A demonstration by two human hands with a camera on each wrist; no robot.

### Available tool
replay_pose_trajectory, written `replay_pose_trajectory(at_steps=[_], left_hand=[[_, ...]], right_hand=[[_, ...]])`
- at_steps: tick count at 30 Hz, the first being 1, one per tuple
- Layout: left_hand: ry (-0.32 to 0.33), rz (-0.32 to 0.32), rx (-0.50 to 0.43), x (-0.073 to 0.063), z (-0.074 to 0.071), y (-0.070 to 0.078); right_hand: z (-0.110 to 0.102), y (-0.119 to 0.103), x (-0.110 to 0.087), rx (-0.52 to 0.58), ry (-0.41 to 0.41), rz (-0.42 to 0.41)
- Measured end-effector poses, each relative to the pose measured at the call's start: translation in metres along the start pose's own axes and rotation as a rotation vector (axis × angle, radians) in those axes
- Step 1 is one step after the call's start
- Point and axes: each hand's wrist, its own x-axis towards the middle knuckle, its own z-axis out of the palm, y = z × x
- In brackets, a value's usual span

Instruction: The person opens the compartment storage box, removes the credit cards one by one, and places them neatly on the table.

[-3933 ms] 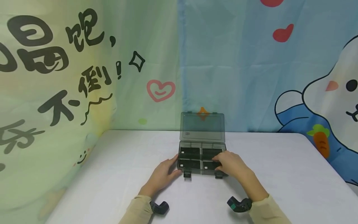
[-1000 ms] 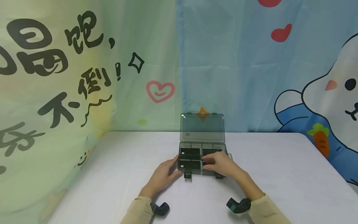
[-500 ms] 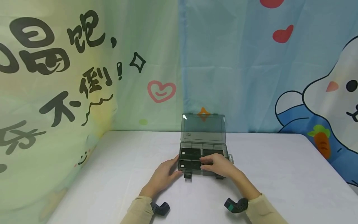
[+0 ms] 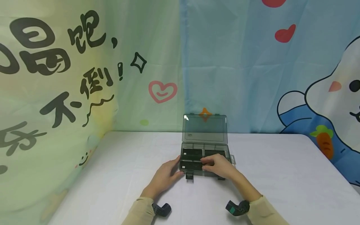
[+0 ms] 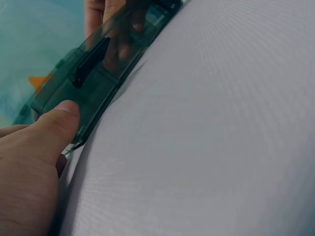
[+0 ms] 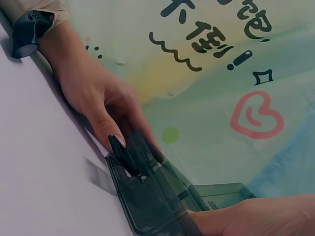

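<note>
A smoky, see-through plastic box (image 4: 198, 172) stands on the white table, its lid (image 4: 204, 128) raised behind it. My left hand (image 4: 164, 176) grips the box's left side; in the left wrist view its thumb (image 5: 65, 110) presses the front wall near a dark latch (image 5: 91, 63). Flat black pieces lie inside: one rear left (image 4: 191, 153), one front left (image 4: 192, 165), one rear right (image 4: 214, 152). My right hand (image 4: 220, 165) reaches into the front right compartment with bent fingers, seen through the wall in the left wrist view. Whether they pinch a piece there is hidden.
The white table (image 4: 112, 187) spreads around the box. A printed cloth (image 4: 143, 103) hangs behind it. Narrow compartments (image 4: 198, 146) run along the box's back. A dark device (image 4: 161, 210) is worn on the left wrist and another (image 4: 237, 208) on the right.
My right hand has moved left from the box's right side, now covering the front right compartment, where a labelled black piece showed earlier. Over the last half second both hands barely move.
</note>
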Motion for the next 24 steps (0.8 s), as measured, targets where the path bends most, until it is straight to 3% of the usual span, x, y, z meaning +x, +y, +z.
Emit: replay_pose_trajectory(at_steps=[6,11,16,24], left_hand=[[-0.016,-0.024,-0.005,0.0011,0.0,0.0009],[-0.01,-0.007,-0.009,0.002,0.0007,-0.0011],[0.0,0.022,-0.018,0.0025,0.0004,-0.0025],[-0.01,0.008,-0.01,0.0027,0.0016,-0.0035]], right_hand=[[0.0011,-0.0004,-0.0022,0.122,0.007,0.011],[0.0037,-0.0015,-0.0013,0.197,0.076,0.092],[0.0064,-0.0032,0.0005,0.212,0.132,0.107],[0.008,-0.0067,0.0002,0.215,0.116,0.099]])
